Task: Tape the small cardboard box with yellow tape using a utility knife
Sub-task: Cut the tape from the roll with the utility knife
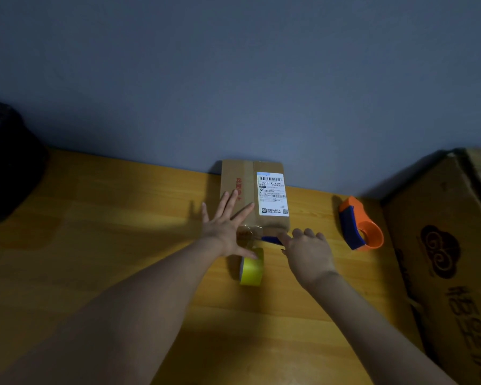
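A small cardboard box (264, 223) with a white shipping label lies flat on the wooden table (109, 245), its far end against the wall. My left hand (225, 224) rests flat on the box's left half, fingers spread. A roll of yellow tape (252, 269) stands on edge just in front of the box, under my left thumb. My right hand (307, 252) is curled around a blue-handled utility knife (271, 240) at the box's near edge; the blade is hidden.
An orange and blue tape dispenser (360, 226) lies to the right of the box. A large printed cardboard carton (450, 259) fills the right side. A dark object (9, 165) sits at the far left. A grey-blue wall (233, 79) borders the table.
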